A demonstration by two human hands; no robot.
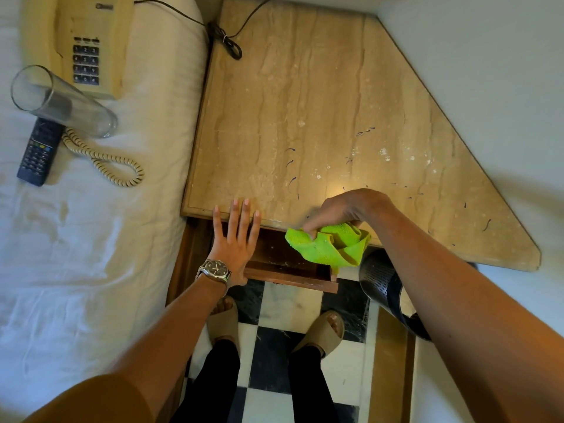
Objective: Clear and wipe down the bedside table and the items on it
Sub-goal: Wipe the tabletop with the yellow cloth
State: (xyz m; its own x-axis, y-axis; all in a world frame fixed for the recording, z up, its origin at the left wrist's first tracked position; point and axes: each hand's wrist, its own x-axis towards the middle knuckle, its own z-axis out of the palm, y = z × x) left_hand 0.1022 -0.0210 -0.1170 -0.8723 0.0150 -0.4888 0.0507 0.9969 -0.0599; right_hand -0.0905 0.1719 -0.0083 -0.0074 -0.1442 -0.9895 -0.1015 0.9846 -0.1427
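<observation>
green cloth (pixel 328 245) bunched under right hand (pixel 345 209) fingers

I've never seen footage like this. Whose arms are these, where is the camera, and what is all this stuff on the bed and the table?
There is no robot here. A person wears a wide-angle camera on the head, looking down at their own arms. The right hand holds a green cloth at the front edge of the marble bedside table. The left hand, open, with a wristwatch, rests above a pulled-out drawer. On the bed lie a telephone, a tipped drinking glass and a remote control.
</observation>
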